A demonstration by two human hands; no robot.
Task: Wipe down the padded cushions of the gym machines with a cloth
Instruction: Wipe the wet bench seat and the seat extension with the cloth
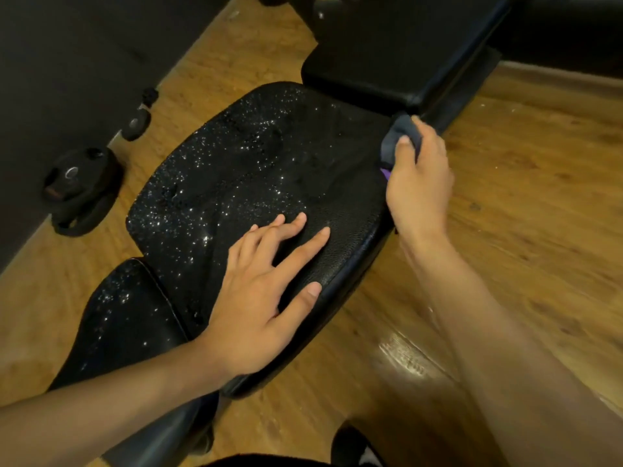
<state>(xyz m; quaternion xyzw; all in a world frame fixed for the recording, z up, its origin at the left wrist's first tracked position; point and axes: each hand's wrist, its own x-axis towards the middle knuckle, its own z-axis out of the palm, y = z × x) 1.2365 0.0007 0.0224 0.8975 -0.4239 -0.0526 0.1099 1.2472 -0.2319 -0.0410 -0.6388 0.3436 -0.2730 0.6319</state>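
Note:
A wide black padded seat cushion (242,163) fills the middle of the head view, its left part speckled with shining droplets. My left hand (263,294) rests flat on its near right part, fingers spread. My right hand (418,176) grips a bunched grey cloth (397,136) with a purple edge at the cushion's far right corner. Beyond it lies a long black back pad (397,52). A smaller wet cushion (128,318) sits at the near left.
Wooden floor (526,183) surrounds the bench. Black weight plates (81,187) and a smaller plate (136,124) lie on the floor at the left beside a dark wall. A dark shoe (354,446) shows at the bottom edge.

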